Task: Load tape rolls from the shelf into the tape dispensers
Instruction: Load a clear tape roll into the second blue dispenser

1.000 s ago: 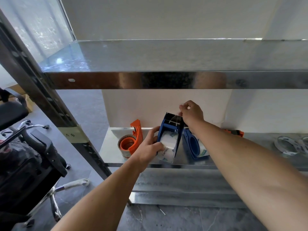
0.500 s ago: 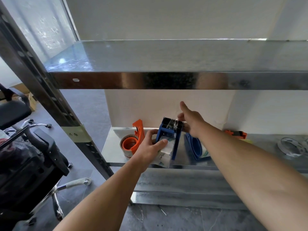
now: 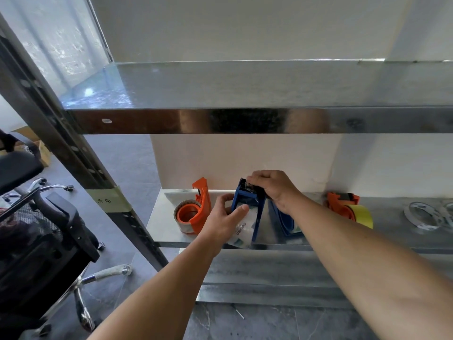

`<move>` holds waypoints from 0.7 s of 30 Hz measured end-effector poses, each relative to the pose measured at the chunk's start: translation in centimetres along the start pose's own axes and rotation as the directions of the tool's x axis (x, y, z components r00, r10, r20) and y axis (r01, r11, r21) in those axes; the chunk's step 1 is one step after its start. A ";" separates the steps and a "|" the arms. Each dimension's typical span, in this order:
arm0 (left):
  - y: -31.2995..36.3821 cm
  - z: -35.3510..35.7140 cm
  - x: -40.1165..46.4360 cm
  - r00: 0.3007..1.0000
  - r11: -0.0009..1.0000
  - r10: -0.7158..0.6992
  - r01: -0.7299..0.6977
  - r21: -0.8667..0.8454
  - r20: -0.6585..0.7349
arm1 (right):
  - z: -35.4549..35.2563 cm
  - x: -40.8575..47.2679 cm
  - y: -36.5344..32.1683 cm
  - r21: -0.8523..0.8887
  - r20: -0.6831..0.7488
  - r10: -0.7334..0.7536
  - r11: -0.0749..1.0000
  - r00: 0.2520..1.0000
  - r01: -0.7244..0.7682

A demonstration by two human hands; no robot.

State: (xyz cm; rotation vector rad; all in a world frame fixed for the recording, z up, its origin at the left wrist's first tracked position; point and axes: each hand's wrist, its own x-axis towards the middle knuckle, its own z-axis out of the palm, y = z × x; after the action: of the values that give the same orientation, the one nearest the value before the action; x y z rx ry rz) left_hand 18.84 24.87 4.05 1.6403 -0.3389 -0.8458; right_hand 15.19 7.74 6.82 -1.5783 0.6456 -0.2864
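A blue tape dispenser (image 3: 247, 200) stands on the lower metal shelf (image 3: 161, 222) with a clear tape roll (image 3: 242, 228) seated in it. My left hand (image 3: 226, 217) grips the roll and the dispenser's left side. My right hand (image 3: 272, 186) curls over the dispenser's top at the cutter end, fingers pinching there; any tape between them is too small to tell. A second blue dispenser (image 3: 285, 222) lies just right of it, partly hidden by my right forearm.
An orange dispenser (image 3: 199, 209) with a clear roll sits at the left of the shelf. Another orange dispenser (image 3: 342, 201) with a yellow roll (image 3: 362, 214) is to the right, with clear loose rolls (image 3: 426, 215) beyond. An upper shelf (image 3: 245, 119) overhangs. An office chair (image 3: 36, 229) stands at left.
My right hand, stretched open behind the dispenser half a second ago, has curled back over its cutter end. My left hand stays on the roll.
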 end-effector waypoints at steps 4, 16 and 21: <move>0.0 0.3 -0.2 0.999 1.000 -0.004 0.005 -0.026 0.032 | 0.1 0.6 -0.3 -0.163 -0.072 -0.041 0.986 0.997 0.028; 1.0 -1.5 -0.6 0.979 0.997 0.013 0.002 -0.077 0.203 | 0.1 2.6 -1.9 -0.352 -0.197 -0.046 0.935 0.979 -0.027; 0.8 -1.7 -1.2 0.974 0.999 0.008 0.003 -0.049 0.226 | 0.1 2.7 -1.4 -0.256 -0.221 0.038 0.962 0.975 -0.096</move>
State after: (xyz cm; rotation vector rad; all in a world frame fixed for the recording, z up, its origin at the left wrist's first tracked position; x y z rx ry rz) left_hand 19.38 26.66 5.25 1.5002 -0.4747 -1.0348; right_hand 17.75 6.34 7.66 -1.7917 0.9352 -0.3324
